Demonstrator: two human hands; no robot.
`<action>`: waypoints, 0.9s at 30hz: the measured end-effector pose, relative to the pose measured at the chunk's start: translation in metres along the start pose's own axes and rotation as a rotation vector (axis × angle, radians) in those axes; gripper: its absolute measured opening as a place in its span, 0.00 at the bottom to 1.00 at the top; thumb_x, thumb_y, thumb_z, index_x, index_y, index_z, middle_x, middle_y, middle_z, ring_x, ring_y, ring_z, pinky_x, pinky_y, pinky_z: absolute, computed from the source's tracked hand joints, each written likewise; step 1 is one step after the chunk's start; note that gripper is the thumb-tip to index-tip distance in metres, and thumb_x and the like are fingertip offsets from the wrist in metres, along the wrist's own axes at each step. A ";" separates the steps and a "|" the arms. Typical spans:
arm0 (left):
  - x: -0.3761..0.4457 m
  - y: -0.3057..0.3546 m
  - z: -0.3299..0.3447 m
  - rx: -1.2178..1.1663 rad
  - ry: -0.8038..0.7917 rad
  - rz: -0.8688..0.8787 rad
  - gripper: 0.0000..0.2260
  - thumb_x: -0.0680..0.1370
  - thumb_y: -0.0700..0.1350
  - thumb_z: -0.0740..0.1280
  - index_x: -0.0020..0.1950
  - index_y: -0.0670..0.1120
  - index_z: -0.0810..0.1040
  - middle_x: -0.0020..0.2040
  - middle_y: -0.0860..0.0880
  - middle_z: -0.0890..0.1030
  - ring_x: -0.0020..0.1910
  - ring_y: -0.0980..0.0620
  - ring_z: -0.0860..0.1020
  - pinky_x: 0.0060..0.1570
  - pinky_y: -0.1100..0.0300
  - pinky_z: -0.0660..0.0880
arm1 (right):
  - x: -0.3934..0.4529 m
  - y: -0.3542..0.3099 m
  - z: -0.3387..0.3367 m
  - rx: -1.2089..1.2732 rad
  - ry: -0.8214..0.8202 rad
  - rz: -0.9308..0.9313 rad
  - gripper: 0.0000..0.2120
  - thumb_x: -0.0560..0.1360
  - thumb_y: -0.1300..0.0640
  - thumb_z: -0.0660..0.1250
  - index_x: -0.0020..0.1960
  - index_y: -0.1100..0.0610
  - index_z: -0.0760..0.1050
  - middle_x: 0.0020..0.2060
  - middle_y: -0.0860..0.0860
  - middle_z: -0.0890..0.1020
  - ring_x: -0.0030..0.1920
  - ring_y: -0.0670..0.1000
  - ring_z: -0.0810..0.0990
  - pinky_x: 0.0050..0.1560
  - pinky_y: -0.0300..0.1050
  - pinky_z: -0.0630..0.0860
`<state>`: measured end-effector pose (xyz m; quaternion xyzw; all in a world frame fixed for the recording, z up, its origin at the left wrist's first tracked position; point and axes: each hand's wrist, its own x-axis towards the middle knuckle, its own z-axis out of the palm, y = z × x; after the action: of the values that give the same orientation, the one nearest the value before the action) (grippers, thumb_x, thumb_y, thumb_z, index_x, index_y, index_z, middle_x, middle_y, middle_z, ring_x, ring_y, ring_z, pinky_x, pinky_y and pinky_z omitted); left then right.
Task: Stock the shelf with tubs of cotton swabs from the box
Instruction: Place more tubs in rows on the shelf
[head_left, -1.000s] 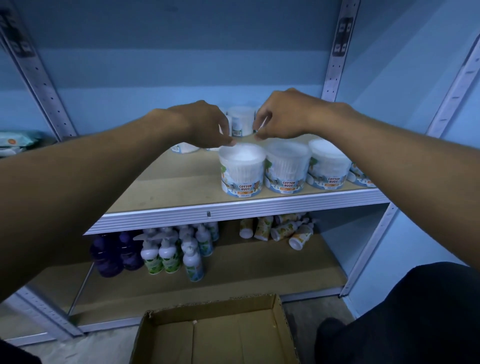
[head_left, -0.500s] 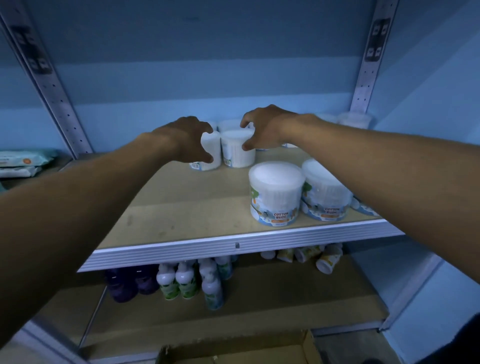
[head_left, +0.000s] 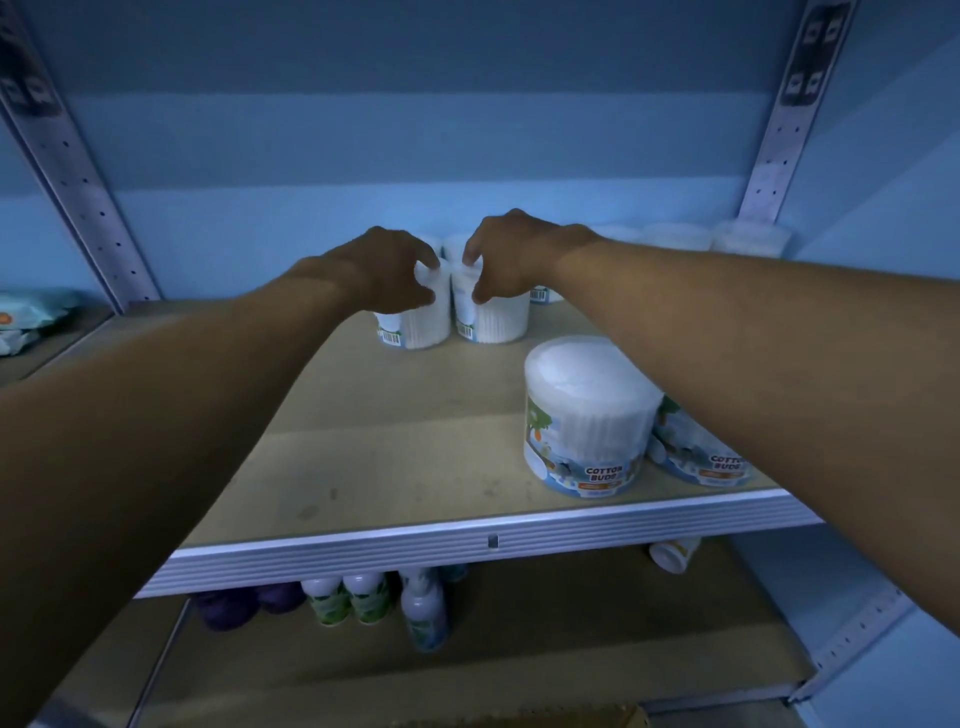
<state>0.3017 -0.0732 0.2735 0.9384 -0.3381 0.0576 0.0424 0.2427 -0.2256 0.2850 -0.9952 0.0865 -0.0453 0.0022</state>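
While each hand grips one, two tubs (head_left: 421, 322) stand upright, lids up.

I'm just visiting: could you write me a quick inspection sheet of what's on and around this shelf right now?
Surface: wooden shelf board, left and middle front bare, some dark smudges.
Job's things: two tubs under the hands at mid-depth, left tub and right tub; front tub labelled Cotton Buds at the edge; more tubs along the back wall.
Clutter: bottles on the lower shelf.
Hands: left hand on the left tub, right hand on the right tub.
Cables: nothing seen.
Surroundings: blue wall, metal uprights, cardboard box corner below.
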 end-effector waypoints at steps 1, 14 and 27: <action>0.000 -0.001 0.001 -0.014 0.020 0.000 0.21 0.78 0.51 0.68 0.71 0.52 0.73 0.70 0.47 0.73 0.68 0.44 0.71 0.64 0.53 0.68 | 0.001 0.000 0.001 0.013 0.014 0.005 0.24 0.71 0.47 0.75 0.65 0.51 0.77 0.62 0.52 0.77 0.60 0.57 0.78 0.59 0.53 0.78; -0.014 -0.002 -0.006 -0.007 0.018 0.006 0.19 0.77 0.53 0.68 0.68 0.54 0.75 0.67 0.48 0.75 0.65 0.45 0.73 0.64 0.50 0.71 | -0.016 -0.011 -0.003 0.060 0.035 0.047 0.25 0.69 0.51 0.78 0.65 0.52 0.78 0.60 0.53 0.80 0.59 0.57 0.79 0.58 0.52 0.78; -0.064 -0.001 -0.019 0.012 -0.032 -0.048 0.21 0.76 0.56 0.70 0.68 0.57 0.75 0.66 0.49 0.75 0.63 0.47 0.74 0.61 0.52 0.73 | -0.072 -0.038 -0.016 0.045 -0.023 0.001 0.25 0.72 0.52 0.77 0.68 0.48 0.77 0.63 0.52 0.77 0.60 0.56 0.79 0.56 0.49 0.78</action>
<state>0.2517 -0.0297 0.2837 0.9472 -0.3160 0.0435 0.0329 0.1768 -0.1754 0.2951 -0.9953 0.0860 -0.0359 0.0256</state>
